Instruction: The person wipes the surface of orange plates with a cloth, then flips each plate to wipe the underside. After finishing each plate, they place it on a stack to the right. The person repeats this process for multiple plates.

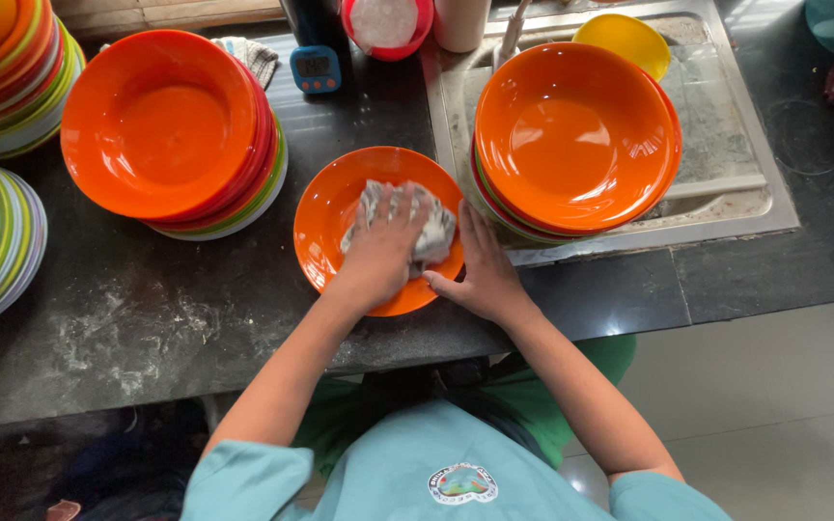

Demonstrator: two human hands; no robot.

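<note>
Dusty black stone counter (147, 309): left hand (378, 256) presses crumpled cloth (431, 227) into glossy orange plate (325, 217); right hand (480, 275) steadies its rim.

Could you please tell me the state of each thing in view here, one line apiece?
Single orange plastic plate: flat on the dark counter, being wiped.
Grey-white crumpled cloth: pressed onto that plate.
Left hand: palm down on the cloth.
Right hand: open, steadying the plate's rim.
Stack of orange plates by the steel sink: upright, top one empty.
Stack of orange plates on the counter's left: upright, top one empty.
</note>
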